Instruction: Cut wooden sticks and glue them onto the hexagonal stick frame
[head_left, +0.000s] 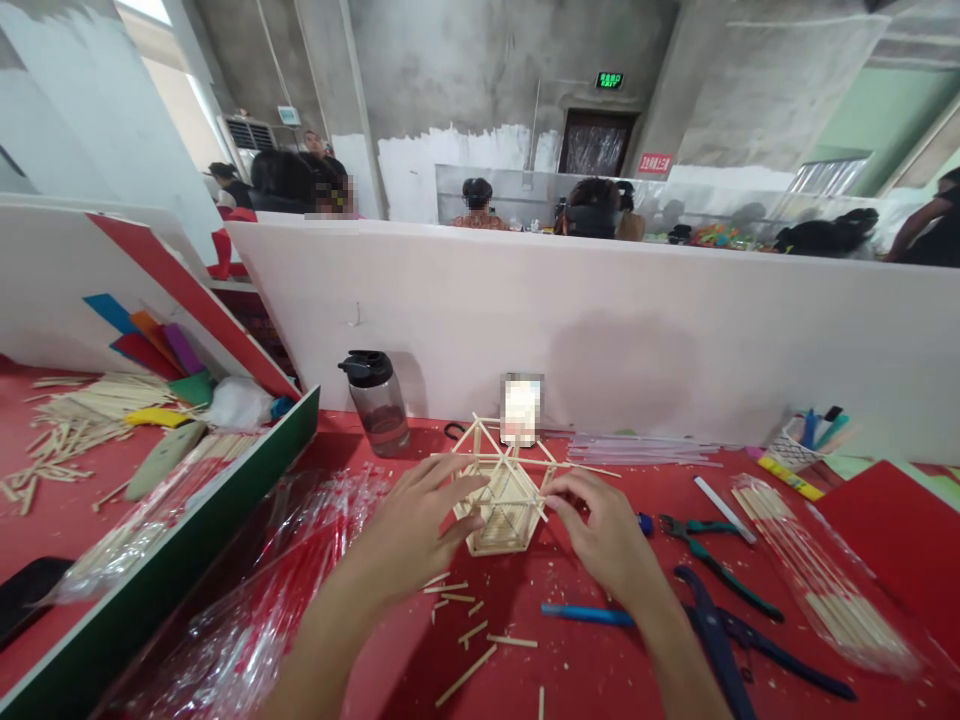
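Note:
A small house-like frame of thin wooden sticks (504,535) stands on the red table in front of me, with slanted sticks meeting at its top. My left hand (427,505) is at its left side, thumb and fingers around the near left edge. My right hand (600,520) pinches the end of a thin stick at the frame's right side. The fingertips partly cover the frame's side edges. Short cut stick pieces (472,633) lie on the table before it. A blue pen (585,613) lies beside my right wrist.
Behind the frame stand a phone (521,412) and a dark-lidded bottle (379,405) by a white partition (465,310). Green-handled pliers (724,565), dark-blue-handled cutters (772,650) and bagged sticks (825,575) lie right. Plastic wrapping (300,560) and a green-faced divider (187,560) are left.

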